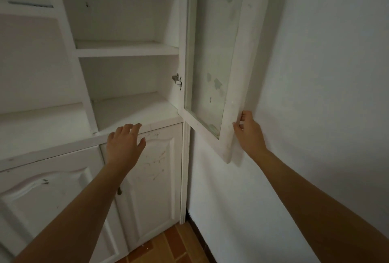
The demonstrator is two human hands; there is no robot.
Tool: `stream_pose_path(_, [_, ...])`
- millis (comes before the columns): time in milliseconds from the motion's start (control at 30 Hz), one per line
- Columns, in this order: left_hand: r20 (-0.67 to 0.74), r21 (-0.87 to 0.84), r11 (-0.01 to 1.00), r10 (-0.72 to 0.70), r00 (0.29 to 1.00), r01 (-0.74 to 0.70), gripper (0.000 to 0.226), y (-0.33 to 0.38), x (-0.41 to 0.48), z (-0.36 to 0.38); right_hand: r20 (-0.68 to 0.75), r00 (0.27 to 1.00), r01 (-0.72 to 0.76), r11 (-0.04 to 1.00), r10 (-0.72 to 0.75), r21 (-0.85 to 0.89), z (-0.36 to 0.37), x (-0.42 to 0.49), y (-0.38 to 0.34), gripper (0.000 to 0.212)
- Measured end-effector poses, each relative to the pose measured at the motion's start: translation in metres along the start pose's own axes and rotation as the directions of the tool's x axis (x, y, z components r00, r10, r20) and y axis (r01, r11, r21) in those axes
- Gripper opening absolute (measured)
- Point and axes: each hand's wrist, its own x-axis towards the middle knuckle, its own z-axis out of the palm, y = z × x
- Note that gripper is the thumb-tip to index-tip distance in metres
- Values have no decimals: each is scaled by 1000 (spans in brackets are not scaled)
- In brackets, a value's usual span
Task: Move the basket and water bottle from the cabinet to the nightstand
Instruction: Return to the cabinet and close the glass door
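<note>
Right hand [249,131] grip clamped on glass door [212,56] edge, door swung wide. Left hand [124,143] grip released, fingers spread before white cabinet [126,48]. Basket, bottle not visible.

White cabinet [126,50] filling the left half, from 9 to 12 o'clock: open upper shelves, paint scuffed. Glass-panelled upper door [212,56] swung fully open toward 1 o'clock, almost flat against the wall, metal hinge [177,80] exposed. Two closed lower doors [151,178] at 7 o'clock, arched panels, scribbled marks. Basket and bottle not visible on shelves.
</note>
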Motion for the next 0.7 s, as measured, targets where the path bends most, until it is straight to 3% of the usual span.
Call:
stream_pose_path(467, [-52,-17,1000,-3,999,2,45,-50,-3,-29,88,988,126,992,-128,31,42,-39,-60,24])
stream_pose_path(600, [-67,-17,1000,2,998,-3,45,-74,-4,-38,121,980,145,985,-155,91,60,-49,-80,32])
stream_pose_path(700, [-71,-17,1000,9,997,-10,44,-92,-4,-44,138,972,170,973,-192,156,73,-55,-94,48])
